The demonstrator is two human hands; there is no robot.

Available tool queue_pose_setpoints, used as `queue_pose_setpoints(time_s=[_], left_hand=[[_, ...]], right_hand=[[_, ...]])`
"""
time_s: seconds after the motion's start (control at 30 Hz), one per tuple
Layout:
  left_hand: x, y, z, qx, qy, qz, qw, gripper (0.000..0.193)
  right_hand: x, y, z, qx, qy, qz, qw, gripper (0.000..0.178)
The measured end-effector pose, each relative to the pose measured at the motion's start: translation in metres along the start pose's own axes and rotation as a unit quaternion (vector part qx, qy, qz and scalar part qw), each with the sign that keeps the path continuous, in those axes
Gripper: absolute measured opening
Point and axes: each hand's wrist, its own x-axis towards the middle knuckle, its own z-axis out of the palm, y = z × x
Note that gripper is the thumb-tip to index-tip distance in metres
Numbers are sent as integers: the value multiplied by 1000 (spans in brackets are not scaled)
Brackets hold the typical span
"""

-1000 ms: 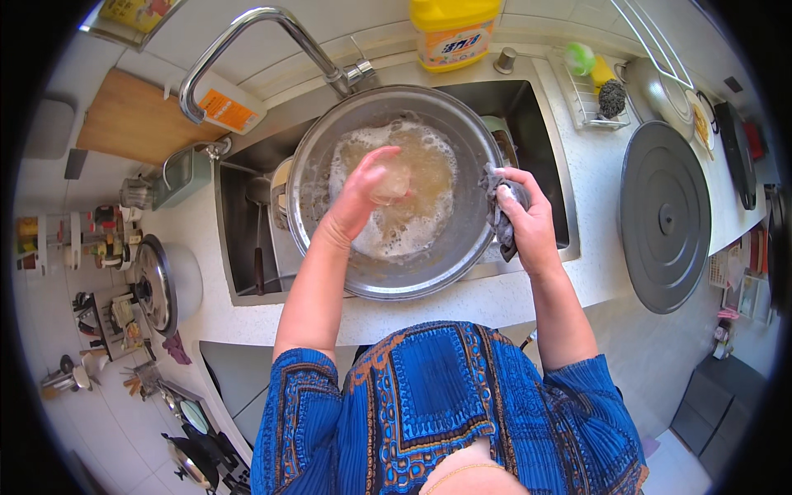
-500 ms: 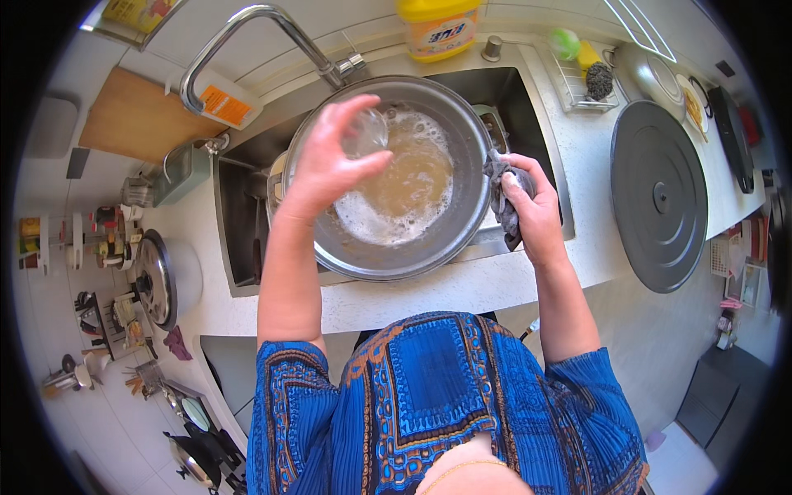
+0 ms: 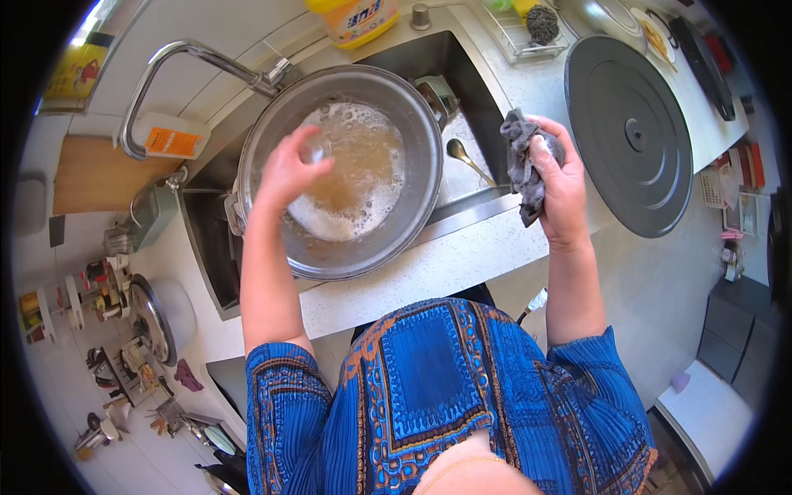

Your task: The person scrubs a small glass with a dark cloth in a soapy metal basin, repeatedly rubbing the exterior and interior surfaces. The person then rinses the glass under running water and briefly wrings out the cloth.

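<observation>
A large grey metal pot (image 3: 425, 177) rests on the sink, with cloudy, foamy water (image 3: 359, 177) inside. Over the left part of the water is my left hand (image 3: 289, 169), thumb and fingers curved around a small clear glass (image 3: 316, 149); part of the glass is hidden by the fingers. My right hand (image 3: 561, 186) grips a crumpled dark grey cloth (image 3: 523, 161) to the right of the pot, above the counter's front edge. White suds show on that hand. A metal spoon (image 3: 469, 159) lies in the sink's right side, beside the pot.
A chrome faucet (image 3: 198, 51) arches at the back left. On the right counter lies a big round dark lid (image 3: 610, 157). A wire rack (image 3: 528, 40) with a scrubber stands behind the sink, and a yellow jug (image 3: 351, 21) at the wall. A lidded pot (image 3: 173, 309) is at left.
The view has shifted, so the pot sits further left. My right hand with the cloth has moved right, away from the pot's rim. The left hand still holds the glass over the water.
</observation>
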Motion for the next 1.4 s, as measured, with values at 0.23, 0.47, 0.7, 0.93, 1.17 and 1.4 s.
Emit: queue_pose_setpoints(time_s=[0.23,0.47,0.7,0.93,1.17,1.4], left_hand=[[2,92,16,-712,-218,41,666,62],[5,139,94,-799,-241,-66,547,51],[16,148,176,-710,-123,-167,673,47],[52,158,245,-551,34,-282,785,45],[93,89,312,-213,134,-380,890,31],[124,5,389,-432,145,-509,731,24]], right_hand=[[-8,-9,-19,10,48,-30,998,24],[-15,-15,-41,16,58,-37,997,23],[-19,-17,-55,25,77,-30,996,22],[-15,-18,-54,20,58,-30,998,22],[-14,-14,-57,5,51,-29,998,22],[-16,-7,-62,8,34,-2,999,23]])
